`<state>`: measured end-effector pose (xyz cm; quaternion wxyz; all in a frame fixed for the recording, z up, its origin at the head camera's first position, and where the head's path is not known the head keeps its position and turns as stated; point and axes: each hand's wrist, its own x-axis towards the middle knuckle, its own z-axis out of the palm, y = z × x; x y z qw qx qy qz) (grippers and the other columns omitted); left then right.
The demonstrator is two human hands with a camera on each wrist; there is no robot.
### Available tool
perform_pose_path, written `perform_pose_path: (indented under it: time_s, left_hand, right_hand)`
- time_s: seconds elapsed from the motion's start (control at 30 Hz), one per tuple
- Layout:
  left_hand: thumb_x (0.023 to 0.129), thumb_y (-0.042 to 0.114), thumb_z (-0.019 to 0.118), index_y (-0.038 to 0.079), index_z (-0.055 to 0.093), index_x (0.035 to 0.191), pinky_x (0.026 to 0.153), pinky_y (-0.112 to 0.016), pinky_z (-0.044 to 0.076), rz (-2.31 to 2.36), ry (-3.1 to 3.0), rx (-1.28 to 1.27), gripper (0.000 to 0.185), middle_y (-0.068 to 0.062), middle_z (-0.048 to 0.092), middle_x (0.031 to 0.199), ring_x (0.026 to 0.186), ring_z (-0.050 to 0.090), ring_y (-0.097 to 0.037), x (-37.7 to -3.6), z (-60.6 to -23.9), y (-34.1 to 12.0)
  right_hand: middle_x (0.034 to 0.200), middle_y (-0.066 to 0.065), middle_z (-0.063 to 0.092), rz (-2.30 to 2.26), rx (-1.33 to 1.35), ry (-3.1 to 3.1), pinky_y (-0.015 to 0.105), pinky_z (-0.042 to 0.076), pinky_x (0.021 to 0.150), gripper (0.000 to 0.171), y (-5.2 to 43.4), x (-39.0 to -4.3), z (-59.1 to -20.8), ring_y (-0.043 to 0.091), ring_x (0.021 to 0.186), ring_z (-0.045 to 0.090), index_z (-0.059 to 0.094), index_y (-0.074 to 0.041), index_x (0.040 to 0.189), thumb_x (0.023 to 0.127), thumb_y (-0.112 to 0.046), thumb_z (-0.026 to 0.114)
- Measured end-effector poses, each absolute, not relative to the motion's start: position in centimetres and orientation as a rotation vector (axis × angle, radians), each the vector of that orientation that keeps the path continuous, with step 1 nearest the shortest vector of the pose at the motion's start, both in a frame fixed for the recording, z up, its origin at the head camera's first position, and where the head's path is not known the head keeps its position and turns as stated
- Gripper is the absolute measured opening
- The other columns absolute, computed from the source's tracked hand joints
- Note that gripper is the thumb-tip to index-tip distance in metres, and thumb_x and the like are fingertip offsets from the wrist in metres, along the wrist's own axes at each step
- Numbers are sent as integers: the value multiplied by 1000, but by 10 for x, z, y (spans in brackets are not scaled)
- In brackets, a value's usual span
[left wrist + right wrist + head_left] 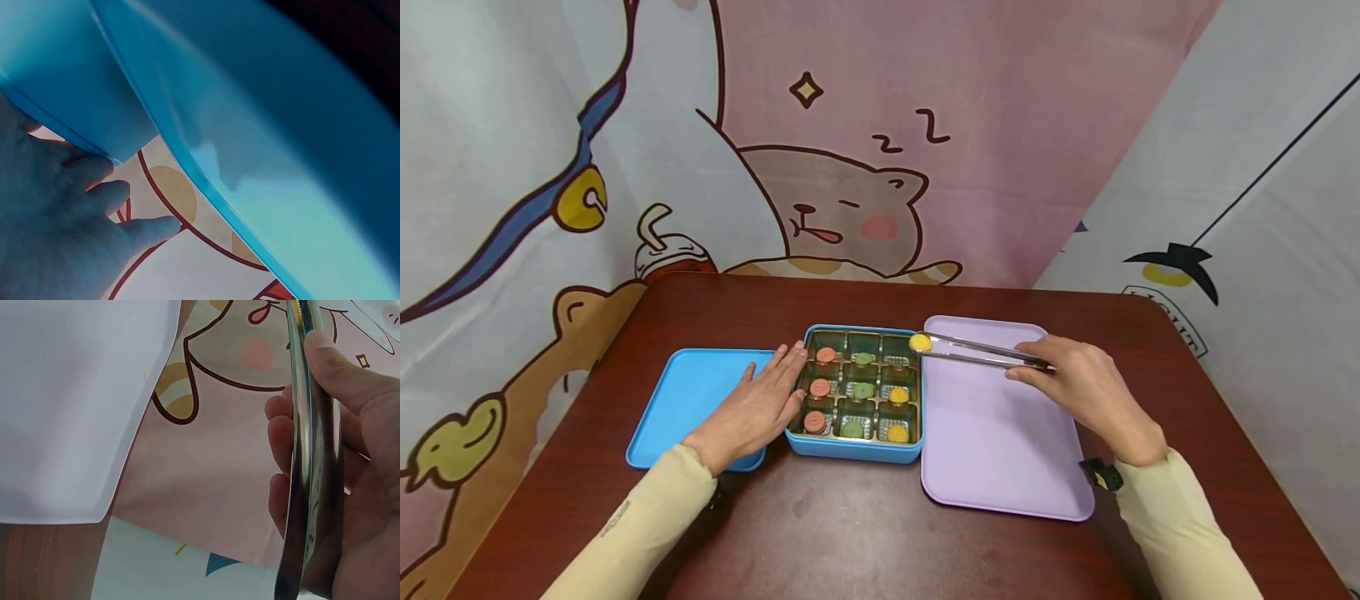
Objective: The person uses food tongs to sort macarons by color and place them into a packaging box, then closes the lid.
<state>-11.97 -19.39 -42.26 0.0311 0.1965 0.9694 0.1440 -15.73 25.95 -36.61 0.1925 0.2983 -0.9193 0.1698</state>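
A blue box (854, 451) with a gold compartment insert sits mid-table, holding orange, green and yellow round pieces. My left hand (760, 402) lies flat with straight fingers against the box's left wall, partly over the blue lid (685, 400); the left wrist view shows the fingers (94, 194) beside the blue lid (262, 144). My right hand (1078, 385) grips metal tongs (981, 352), which pinch a yellow round piece (921, 342) above the box's far right corner, by the lilac tray (1000, 433). The right wrist view shows my fingers around the tongs (312, 462).
The dark wooden table (850, 533) has rounded far corners and edges at left and right. Cartoon-printed cloth (850, 167) hangs all around behind it. The lilac tray (69, 406) holds nothing that I can see.
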Motion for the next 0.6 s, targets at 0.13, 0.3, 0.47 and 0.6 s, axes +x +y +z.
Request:
perform_pose_path:
  time_s: [0.13, 0.3, 0.47, 0.6]
  left_hand:
    - [112, 33, 41, 4, 21, 165, 118, -69, 20, 445, 2991, 609, 64, -11, 17, 172, 158, 14, -33, -120, -423, -194]
    - [112, 32, 42, 4, 22, 165, 118, -69, 20, 447, 2994, 607, 64, -11, 17, 172, 158, 15, -33, -120, -423, -194]
    - [112, 32, 42, 4, 22, 165, 118, -69, 20, 445, 2992, 608, 63, -12, 18, 172, 158, 14, -32, -121, -424, -194]
    - [112, 31, 41, 4, 23, 165, 118, -69, 20, 445, 2997, 610, 63, -12, 18, 171, 158, 16, -33, -121, -424, -194]
  right_hand:
    - [89, 4, 75, 474, 850, -2592, 43, 54, 63, 35, 255, -162, -367, 19, 74, 67, 80, -5, 103, 76, -23, 93]
    - [89, 4, 75, 451, 859, -2636, 41, 53, 62, 37, 249, -168, -367, 16, 71, 63, 80, -5, 105, 77, -27, 92]
    - [85, 0, 72, 446, 847, -2695, 38, 50, 59, 31, 242, -171, -368, 13, 67, 57, 80, -8, 103, 80, -26, 91]
    - [83, -2, 69, 428, 843, -2731, 36, 48, 57, 29, 237, -174, -367, 11, 66, 56, 80, -10, 102, 81, -28, 90]
